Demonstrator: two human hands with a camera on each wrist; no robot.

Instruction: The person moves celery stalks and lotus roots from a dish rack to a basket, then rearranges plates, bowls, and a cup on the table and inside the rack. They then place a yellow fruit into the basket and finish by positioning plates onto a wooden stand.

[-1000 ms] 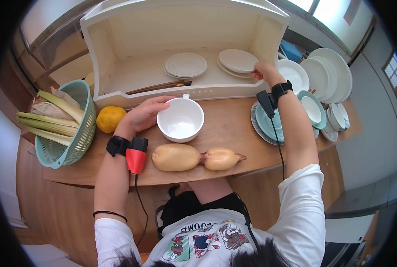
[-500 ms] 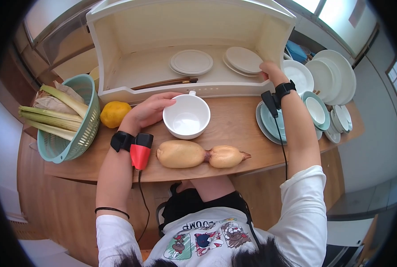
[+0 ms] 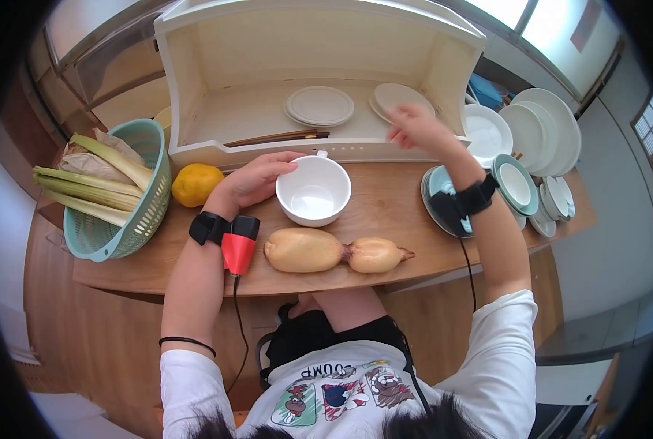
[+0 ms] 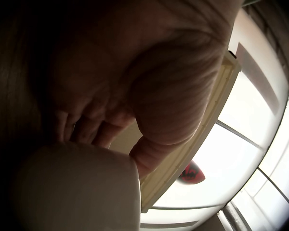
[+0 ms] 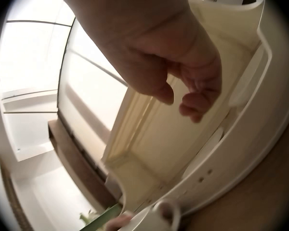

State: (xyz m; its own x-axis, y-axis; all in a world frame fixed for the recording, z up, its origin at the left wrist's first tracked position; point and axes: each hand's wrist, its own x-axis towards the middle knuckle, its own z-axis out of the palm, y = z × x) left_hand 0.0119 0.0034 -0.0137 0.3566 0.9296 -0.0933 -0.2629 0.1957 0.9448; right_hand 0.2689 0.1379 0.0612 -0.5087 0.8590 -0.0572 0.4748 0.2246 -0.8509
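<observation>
A white cup [image 3: 313, 192] with a small handle stands upright on the table. My left hand [image 3: 257, 179] holds it from the left, a fingertip over its rim; in the left wrist view the fingers lie along the wall of the cup [image 4: 82, 187]. My right hand [image 3: 423, 132] is in the air above the front lip of the white cabinet, blurred, fingers loosely bent and nothing in them. In the right wrist view a gap shows between thumb and fingers. Behind that hand, inside the cabinet, lies a stack of white plates [image 3: 400, 95], partly hidden by it.
The open white cabinet [image 3: 268, 51] also holds another plate stack [image 3: 319, 104] and chopsticks [image 3: 279, 137]. A lotus root [image 3: 304, 250] lies before the cup. At left are a yellow fruit [image 3: 196, 185] and a green basket [image 3: 151, 168] of vegetables; at right, several dishes [image 3: 513, 183].
My right hand has let go of the right plate stack's edge and moved left and toward me. My left hand stays at the cup. The whole view has shifted slightly.
</observation>
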